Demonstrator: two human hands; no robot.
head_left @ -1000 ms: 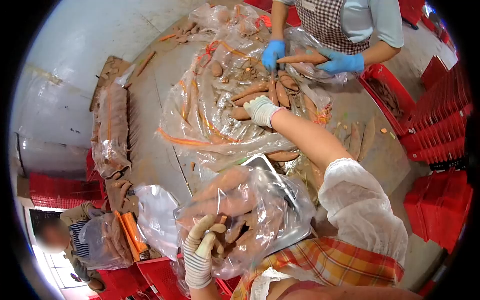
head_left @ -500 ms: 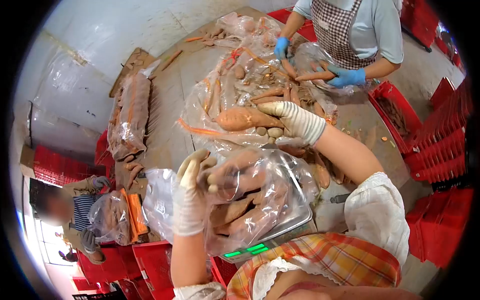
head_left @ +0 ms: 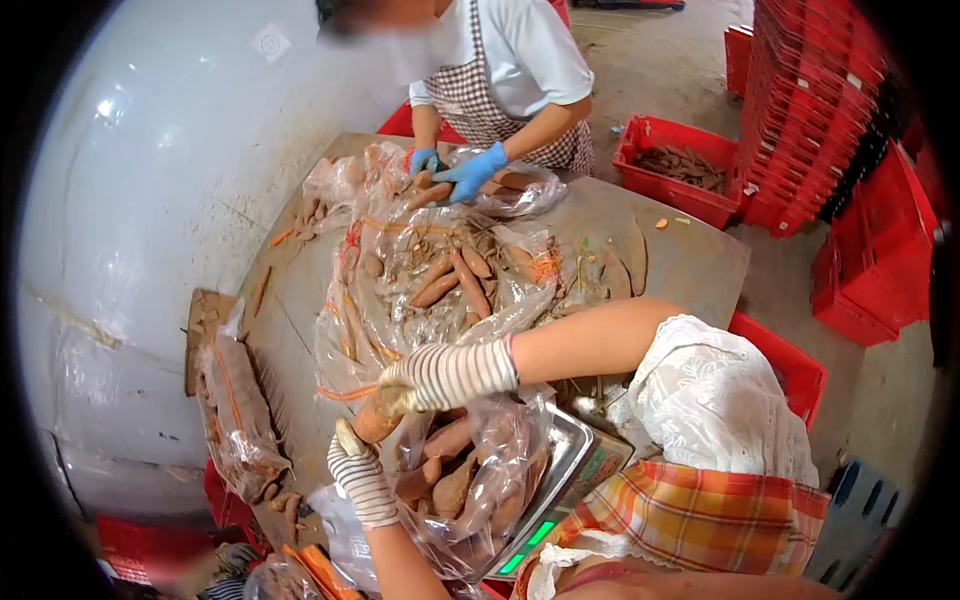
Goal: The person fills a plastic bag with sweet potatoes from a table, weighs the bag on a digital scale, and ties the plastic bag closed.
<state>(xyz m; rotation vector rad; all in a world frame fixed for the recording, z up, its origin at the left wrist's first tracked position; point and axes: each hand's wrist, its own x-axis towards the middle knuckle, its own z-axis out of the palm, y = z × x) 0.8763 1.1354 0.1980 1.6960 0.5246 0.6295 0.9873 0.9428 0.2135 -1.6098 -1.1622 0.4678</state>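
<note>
My right hand [head_left: 445, 378], in a striped glove, is closed round a sweet potato [head_left: 376, 416] above the left side of an open clear bag. My left hand [head_left: 362, 478], gloved too, is at the bag's left edge just below that sweet potato; what its fingers grip is too small to make out. The clear bag [head_left: 515, 430] holds several sweet potatoes [head_left: 455, 487] and rests on a metal scale [head_left: 572, 455] with a lit green display. Beyond it, more sweet potatoes [head_left: 470, 283] lie on spread plastic.
Across the table [head_left: 700, 235] a co-worker's blue-gloved hands [head_left: 475, 172] handle sweet potatoes at another bag. A full plastic sack [head_left: 240, 415] lies at the left. Red crates [head_left: 680, 165] stand at the right, some stacked. Another person is partly visible at the lower left.
My right hand has brought a sweet potato from over the pile to the bag's left side. My left hand has lowered beside it. The view has shifted, and the co-worker's hands are closer together.
</note>
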